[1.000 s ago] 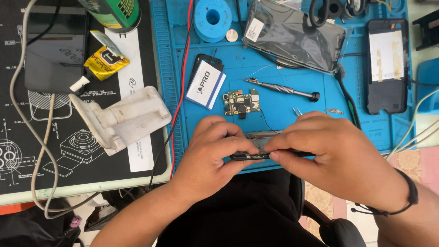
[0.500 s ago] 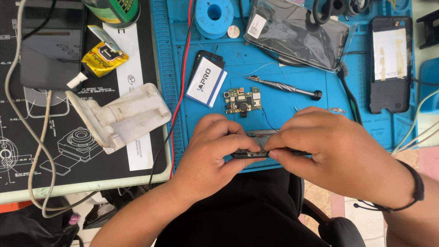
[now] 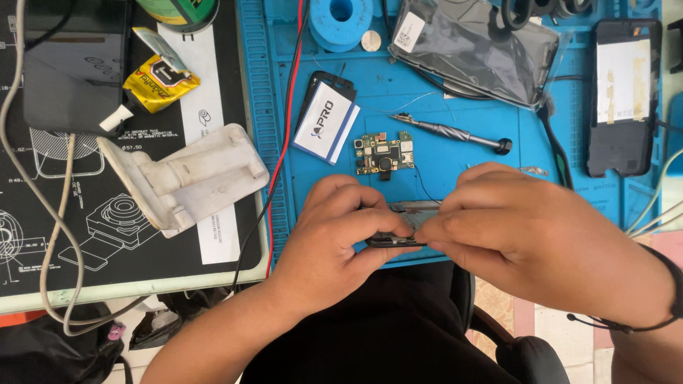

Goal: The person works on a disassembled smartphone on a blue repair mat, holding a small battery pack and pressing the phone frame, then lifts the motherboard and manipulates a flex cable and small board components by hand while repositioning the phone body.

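Observation:
Both of my hands meet at the near edge of the blue work mat [image 3: 441,163], closed on a thin dark phone part [image 3: 398,240] held edge-on. My left hand [image 3: 341,235] pinches its left end with thumb and fingers. My right hand [image 3: 526,238] covers its right end, so most of the part is hidden. A small green circuit board [image 3: 383,153] lies on the mat just beyond my fingers, with a dark screwdriver [image 3: 455,133] to its right.
A phone battery [image 3: 327,119] lies left of the board. A dark phone back [image 3: 622,96] sits at the far right, an anti-static bag [image 3: 477,46] and blue tape roll [image 3: 345,18] at the back. A white plastic stand [image 3: 185,174], glue tube [image 3: 149,85] and cables occupy the black mat on the left.
My hands stay clasped on the dark part at the mat's near edge. The fingers have shifted only slightly; nothing was let go.

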A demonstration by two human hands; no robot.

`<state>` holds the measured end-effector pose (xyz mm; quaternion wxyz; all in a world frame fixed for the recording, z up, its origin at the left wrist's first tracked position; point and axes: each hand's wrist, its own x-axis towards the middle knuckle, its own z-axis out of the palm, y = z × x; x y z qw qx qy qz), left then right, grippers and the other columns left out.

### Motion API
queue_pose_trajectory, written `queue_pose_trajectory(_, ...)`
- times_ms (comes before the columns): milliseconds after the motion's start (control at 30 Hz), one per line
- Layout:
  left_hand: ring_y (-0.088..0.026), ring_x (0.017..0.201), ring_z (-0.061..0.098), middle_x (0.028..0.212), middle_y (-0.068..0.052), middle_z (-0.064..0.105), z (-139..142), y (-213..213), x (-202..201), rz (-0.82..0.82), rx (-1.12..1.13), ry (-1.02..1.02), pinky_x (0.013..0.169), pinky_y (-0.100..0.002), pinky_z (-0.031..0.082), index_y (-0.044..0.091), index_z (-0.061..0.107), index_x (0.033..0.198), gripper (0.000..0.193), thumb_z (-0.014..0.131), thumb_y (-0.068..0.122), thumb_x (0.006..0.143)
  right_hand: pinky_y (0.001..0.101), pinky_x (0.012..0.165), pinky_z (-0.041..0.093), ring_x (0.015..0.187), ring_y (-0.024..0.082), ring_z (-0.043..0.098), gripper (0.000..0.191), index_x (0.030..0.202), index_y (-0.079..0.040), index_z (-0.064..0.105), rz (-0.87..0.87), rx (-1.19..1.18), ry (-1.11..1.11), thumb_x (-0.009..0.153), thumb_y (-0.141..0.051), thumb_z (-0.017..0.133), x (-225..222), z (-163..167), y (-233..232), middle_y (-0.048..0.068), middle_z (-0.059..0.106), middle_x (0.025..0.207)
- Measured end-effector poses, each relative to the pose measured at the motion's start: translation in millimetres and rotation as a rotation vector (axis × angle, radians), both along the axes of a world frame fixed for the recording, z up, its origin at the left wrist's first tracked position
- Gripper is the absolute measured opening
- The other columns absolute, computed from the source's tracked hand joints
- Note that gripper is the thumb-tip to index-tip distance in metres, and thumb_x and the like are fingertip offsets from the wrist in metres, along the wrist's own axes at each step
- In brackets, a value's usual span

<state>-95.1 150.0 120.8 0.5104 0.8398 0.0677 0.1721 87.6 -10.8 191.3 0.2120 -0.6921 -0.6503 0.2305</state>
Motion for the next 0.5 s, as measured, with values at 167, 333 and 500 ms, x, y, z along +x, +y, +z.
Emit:
queue_pose_trajectory(167,-0.022,0.104,0.057,0.098,0.001,0.064,0,2,0,0.007,-0.013,0.003,0.096,-0.037,0.044,0.019,0.077,0.099,0.022,0.086,0.025,0.08,0.0314,0.067,0.049,0.072,0.017,0.061,0.015,0.096,-0.013,0.075,-0.023,0.073,0.034,0.084,-0.02,0.081,-1,3,2,-0.003,0.061,0.072)
queue_pose_trajectory(333,-0.021,0.104,0.058,0.098,0.002,0.064,-1,2,0,0.007,-0.02,-0.002,0.096,-0.036,0.045,0.02,0.077,0.099,0.021,0.087,0.023,0.08,0.0351,0.077,0.052,0.077,0.02,0.061,0.024,0.104,-0.012,0.076,0.004,0.106,-0.001,0.08,-0.015,0.077,-6,6,3,0.0,0.062,0.081)
queue_pose_trajectory(500,-0.022,0.106,0.058,0.099,0.002,0.064,-3,3,0,0.006,-0.018,-0.001,0.096,-0.037,0.044,0.019,0.077,0.099,0.024,0.087,0.022,0.078,0.0405,0.088,0.051,0.085,0.022,0.064,0.026,0.105,-0.011,0.075,-0.005,0.173,-0.165,0.079,-0.013,0.075,-19,8,-2,0.001,0.062,0.089)
